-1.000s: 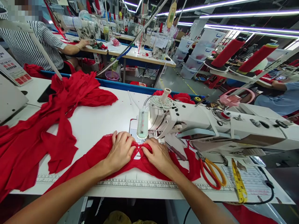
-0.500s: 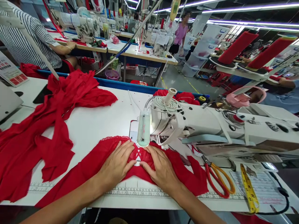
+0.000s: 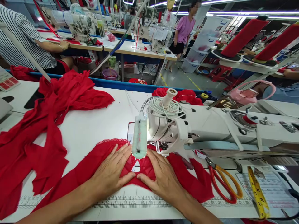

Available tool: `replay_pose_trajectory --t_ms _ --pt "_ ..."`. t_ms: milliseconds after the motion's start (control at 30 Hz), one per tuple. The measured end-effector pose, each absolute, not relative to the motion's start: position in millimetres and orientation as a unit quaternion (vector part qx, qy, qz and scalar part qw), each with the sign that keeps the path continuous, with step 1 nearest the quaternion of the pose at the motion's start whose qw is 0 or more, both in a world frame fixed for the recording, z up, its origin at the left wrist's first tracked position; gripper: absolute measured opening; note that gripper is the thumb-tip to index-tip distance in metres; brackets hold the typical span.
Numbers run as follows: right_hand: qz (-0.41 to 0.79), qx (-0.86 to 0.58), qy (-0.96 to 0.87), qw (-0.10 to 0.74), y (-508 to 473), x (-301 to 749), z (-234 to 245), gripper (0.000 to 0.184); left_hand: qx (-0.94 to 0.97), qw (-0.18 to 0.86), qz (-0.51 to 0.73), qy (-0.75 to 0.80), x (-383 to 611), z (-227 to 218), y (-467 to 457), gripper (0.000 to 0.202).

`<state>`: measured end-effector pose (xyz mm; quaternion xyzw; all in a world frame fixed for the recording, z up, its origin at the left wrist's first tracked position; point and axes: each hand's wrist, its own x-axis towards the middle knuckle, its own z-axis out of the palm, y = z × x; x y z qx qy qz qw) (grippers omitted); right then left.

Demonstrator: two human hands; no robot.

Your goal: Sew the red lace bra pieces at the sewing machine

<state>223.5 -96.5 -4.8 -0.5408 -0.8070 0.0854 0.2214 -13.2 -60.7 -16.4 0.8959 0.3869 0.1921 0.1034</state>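
The red garment lies on the white desk, at the near middle, its far edge by the needle end of the sewing machine. Both hands rest palm down on it, fingers extended and thumbs out, gripping nothing that shows: the left hand on its left part, the right hand on its right. The thumbs point toward each other below a small gap in the cloth, their tips apart. A pale green lamp hangs just beyond, hiding part of the seam.

To the right lie scissors, then a yellow tape across a paper. A ruler runs along the near edge. Red cloth is heaped at left. Far left sits a person in stripes; another in purple stands beyond.
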Motion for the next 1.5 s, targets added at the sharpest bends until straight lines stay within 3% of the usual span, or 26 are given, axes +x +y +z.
replay_pose_trajectory --t_ms 333,433,633,933,1500 --pt "0.128 -0.537 -0.812 0.19 -99 226 -3 0.083 0.899 0.138 0.179 0.375 -15 -8 -53 0.08" --pt "0.131 -0.537 -0.812 0.19 -99 227 -4 0.083 0.896 0.14 0.176 0.382 -15 -9 -53 0.078" --pt "0.136 -0.531 -0.814 0.191 -98 230 -2 0.063 0.898 0.132 0.179 0.379 -14 -9 -54 0.079" --pt "0.134 -0.528 -0.821 0.172 -97 232 -2 0.081 0.906 0.119 0.164 0.371 -15 -7 -53 0.084" --pt "0.162 -0.54 -0.812 0.154 -97 232 -2 0.084 0.909 0.123 0.132 0.376 -14 -3 -53 0.086"
